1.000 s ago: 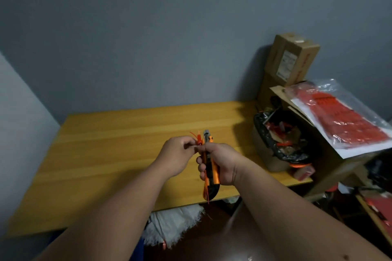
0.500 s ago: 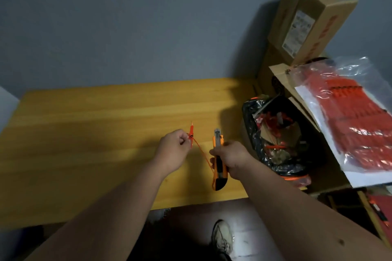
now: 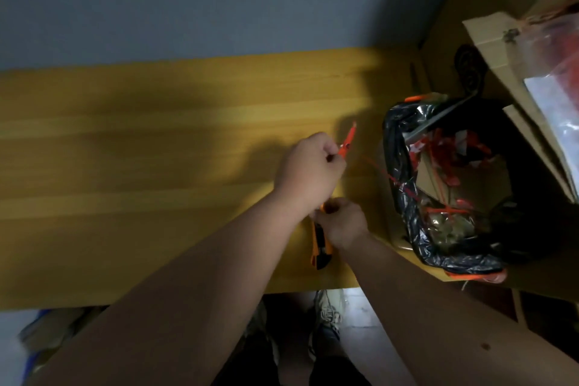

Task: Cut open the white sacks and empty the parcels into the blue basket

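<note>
My left hand pinches an orange plastic seal tie above the wooden table; its thin tail trails right toward the black-lined bin. My right hand sits just below and behind the left wrist, gripping an orange and black utility knife whose body lies against the table near the front edge. The knife's blade end is hidden by my hands. No white sack or blue basket shows clearly in view.
The bin at the table's right end holds several cut orange ties and scraps. Cardboard boxes and a clear bag of red ties stand at the right. Under the table edge are my shoes and something blue at bottom left.
The view tilted down and rightward. My left hand carried the tie to the right toward the bin, crossing above my right hand. The right hand lowered the knife onto the table.
</note>
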